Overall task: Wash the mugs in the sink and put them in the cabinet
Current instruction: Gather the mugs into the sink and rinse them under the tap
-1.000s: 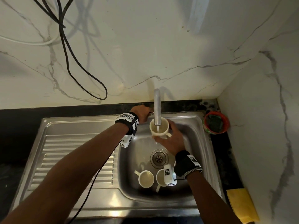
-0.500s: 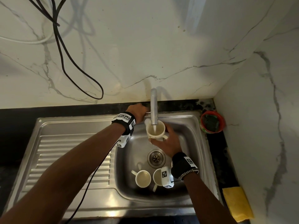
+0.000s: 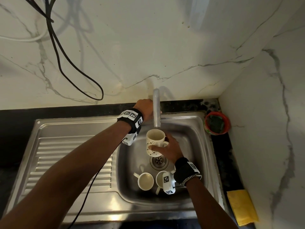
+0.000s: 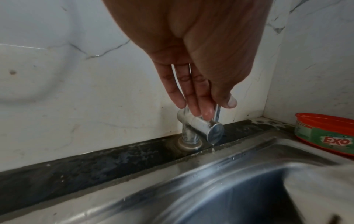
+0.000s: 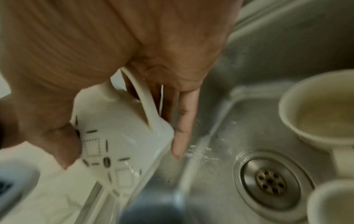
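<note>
Cream mug (image 3: 155,142) — dark dotted squares — tilted under tap (image 3: 156,108).

Steel sink (image 3: 194,128) set in black tabletop (image 3: 221,146); two mugs (image 3: 145,181) on basin floor, just below right grip (image 3: 170,149).

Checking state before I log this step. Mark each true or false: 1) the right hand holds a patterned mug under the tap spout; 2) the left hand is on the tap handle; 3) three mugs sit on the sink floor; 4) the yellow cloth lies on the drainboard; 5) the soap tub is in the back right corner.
1) True: right hand, mug, spout.
2) True: left hand, handle.
3) False: two, one and another.
4) False: yellow cloth lies right of the sink.
5) True: tub.
</note>
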A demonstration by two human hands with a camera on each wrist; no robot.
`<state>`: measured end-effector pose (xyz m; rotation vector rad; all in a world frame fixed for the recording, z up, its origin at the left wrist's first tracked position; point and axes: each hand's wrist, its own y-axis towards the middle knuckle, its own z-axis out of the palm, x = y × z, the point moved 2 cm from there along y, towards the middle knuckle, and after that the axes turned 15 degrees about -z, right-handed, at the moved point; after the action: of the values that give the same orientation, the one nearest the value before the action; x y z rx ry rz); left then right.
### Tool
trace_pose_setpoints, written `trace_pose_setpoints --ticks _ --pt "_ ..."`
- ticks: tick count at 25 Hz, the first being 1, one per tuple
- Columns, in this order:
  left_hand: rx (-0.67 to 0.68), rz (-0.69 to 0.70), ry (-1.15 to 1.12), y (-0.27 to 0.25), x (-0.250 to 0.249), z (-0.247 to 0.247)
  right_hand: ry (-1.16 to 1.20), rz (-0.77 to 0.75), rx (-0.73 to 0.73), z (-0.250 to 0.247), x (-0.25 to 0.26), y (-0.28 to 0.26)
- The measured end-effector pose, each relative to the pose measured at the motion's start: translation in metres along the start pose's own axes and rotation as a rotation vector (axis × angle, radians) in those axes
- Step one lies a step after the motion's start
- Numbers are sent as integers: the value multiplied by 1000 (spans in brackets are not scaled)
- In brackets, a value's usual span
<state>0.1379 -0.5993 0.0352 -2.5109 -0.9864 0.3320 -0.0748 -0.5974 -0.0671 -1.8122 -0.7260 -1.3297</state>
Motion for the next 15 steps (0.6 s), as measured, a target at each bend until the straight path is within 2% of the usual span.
trace_pose_setpoints --ticks 5,8,10,12,15 --pt "-109 84 -50 -14 28 28 560 552 -17 5 -13 -14" --pt "-119 60 -90 -37 64 66 807 699 -146 14 -33 -21" --pt "-93 3 -88 -57 88 89 856 697 -185 18 -36 -21" --pt "-78 -66 -123 -80 107 108 748 650 -92 28 -31 -14" --pt "-29 -112 -168 -103 120 130 352 451 38 49 -37 7"
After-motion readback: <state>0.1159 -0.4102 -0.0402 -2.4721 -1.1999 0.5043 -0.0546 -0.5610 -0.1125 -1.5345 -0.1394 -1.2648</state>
